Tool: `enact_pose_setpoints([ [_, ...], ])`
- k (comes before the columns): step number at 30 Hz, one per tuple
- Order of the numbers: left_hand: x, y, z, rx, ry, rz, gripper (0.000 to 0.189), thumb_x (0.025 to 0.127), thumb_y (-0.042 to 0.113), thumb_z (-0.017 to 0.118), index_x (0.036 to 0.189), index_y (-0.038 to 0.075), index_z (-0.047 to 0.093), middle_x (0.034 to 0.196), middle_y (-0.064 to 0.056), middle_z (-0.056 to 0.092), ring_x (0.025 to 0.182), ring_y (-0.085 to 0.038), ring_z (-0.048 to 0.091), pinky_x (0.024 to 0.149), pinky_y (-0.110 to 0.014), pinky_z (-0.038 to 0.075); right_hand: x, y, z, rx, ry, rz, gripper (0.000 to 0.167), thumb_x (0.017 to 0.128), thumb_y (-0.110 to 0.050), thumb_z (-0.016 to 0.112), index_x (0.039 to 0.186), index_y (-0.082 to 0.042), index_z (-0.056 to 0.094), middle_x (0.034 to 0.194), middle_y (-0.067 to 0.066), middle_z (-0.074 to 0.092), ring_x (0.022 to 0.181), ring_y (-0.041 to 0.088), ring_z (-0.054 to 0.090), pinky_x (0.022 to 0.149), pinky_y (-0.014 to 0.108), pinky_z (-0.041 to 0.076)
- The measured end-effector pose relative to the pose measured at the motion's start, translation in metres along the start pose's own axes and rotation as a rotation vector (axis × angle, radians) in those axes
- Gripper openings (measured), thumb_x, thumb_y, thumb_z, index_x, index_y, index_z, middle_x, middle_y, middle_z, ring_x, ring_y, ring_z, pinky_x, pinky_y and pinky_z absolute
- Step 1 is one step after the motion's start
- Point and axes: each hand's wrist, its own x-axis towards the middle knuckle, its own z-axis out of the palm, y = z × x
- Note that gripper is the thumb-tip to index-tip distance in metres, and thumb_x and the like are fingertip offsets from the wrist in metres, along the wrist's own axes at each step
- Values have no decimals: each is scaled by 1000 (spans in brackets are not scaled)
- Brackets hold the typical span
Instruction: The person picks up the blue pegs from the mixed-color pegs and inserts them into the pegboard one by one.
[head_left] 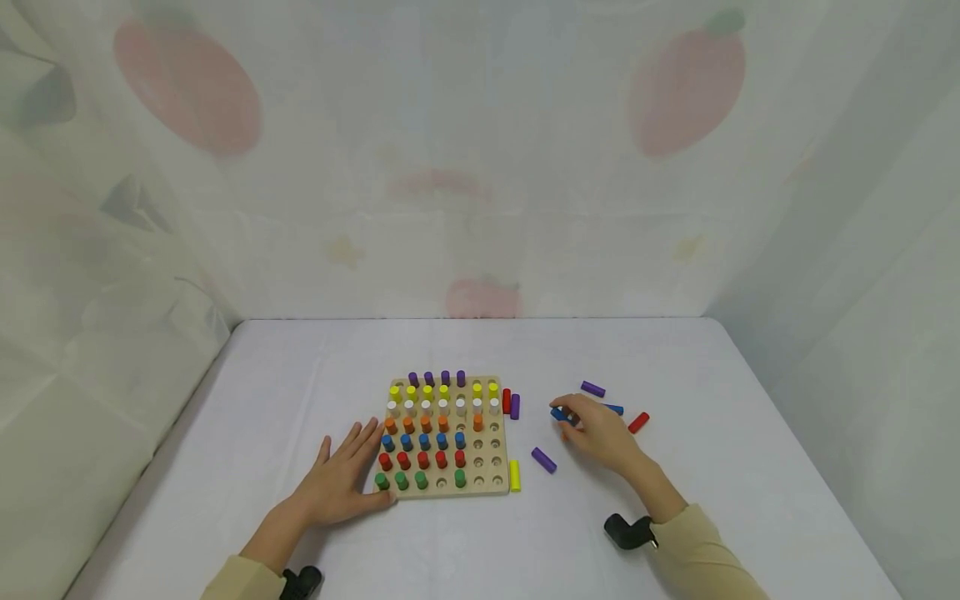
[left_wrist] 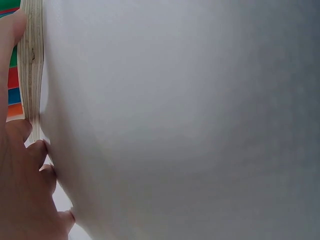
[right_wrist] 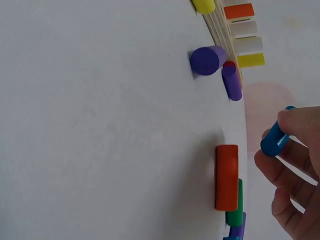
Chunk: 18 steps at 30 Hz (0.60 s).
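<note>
A wooden pegboard (head_left: 487, 471) lies on the table, with rows of purple, yellow, white, orange, blue, red and green pegs standing in it. Several holes toward its right side hold no peg. My left hand (head_left: 337, 483) rests along the board's left edge, fingers spread, thumb at the near-left corner. To the right of the board, my right hand (head_left: 603, 433) pinches a blue peg (right_wrist: 276, 137) between thumb and fingers, raised above the table and tilted. Near that hand lie an orange peg (right_wrist: 226, 177) and a green peg (right_wrist: 234, 215), both mostly hidden in the head view.
Beside the board's right edge lie a red peg (head_left: 506, 401), a purple peg (head_left: 515, 407) and a yellow peg (head_left: 514, 476). Another purple peg (head_left: 543, 460) lies between board and right hand. Beyond that hand are a blue peg (head_left: 613, 409) and a red peg (head_left: 638, 422).
</note>
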Motion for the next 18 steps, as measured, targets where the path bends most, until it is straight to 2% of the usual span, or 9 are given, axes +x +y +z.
enact_pose_setpoints([
  [9, 0, 0, 1, -4, -4, -3, 107, 67, 77, 55, 147, 13, 24, 153, -8, 21, 138, -36, 19, 103, -69, 8, 7, -17, 6, 37, -31, 59, 29, 81, -14, 69, 109, -17, 61, 92, -9, 65, 78, 3, 58, 68, 19, 52],
  [18, 0, -2, 2, 9, 12, 10, 106, 67, 77, 55, 147, 14, 24, 153, -7, 21, 138, -36, 20, 103, -69, 8, 15, -34, 9, 125, -51, 46, 29, 81, -11, 69, 108, -16, 60, 93, -6, 65, 80, 5, 59, 70, 27, 54],
])
